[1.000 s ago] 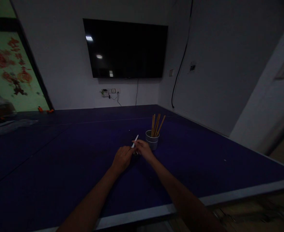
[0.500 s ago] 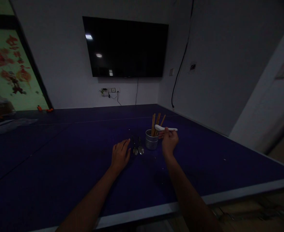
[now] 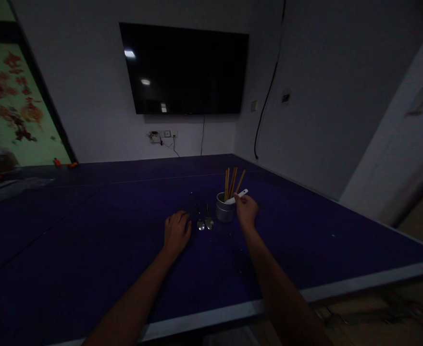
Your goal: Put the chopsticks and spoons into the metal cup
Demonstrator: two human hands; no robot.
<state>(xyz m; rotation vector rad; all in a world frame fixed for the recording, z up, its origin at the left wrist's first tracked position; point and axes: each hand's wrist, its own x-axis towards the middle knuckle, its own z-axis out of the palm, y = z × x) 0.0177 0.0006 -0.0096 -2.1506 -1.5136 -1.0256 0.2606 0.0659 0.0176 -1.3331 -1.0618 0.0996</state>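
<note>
Pinched in my right hand (image 3: pixel 246 210) is a white soup spoon (image 3: pixel 243 193), tilted with its bowl end down at the rim of a grey utensil holder (image 3: pixel 225 211). Several wooden chopsticks (image 3: pixel 231 183) stand in that holder. To its left, two metal spoons lie side by side on the dark blue table: a right spoon (image 3: pixel 209 222) and a left spoon (image 3: pixel 200 224), their dark handles pointing away from me. My left hand (image 3: pixel 177 230) rests palm down beside them, fingers loosely extended and holding nothing.
The table (image 3: pixel 118 250) stretches to the back wall, its pale front edge (image 3: pixel 211 315) near me. A large black television (image 3: pixel 186 72) hangs above wall sockets (image 3: pixel 164 134). Crumpled clear plastic (image 3: pixel 13 188) and small orange items (image 3: pixel 72 165) lie at the far left.
My right hand has moved slightly left and tipped the white spoon from level to slanting, its bowl end lowered to the holder's rim. My left hand has drawn back a little from the metal spoons.
</note>
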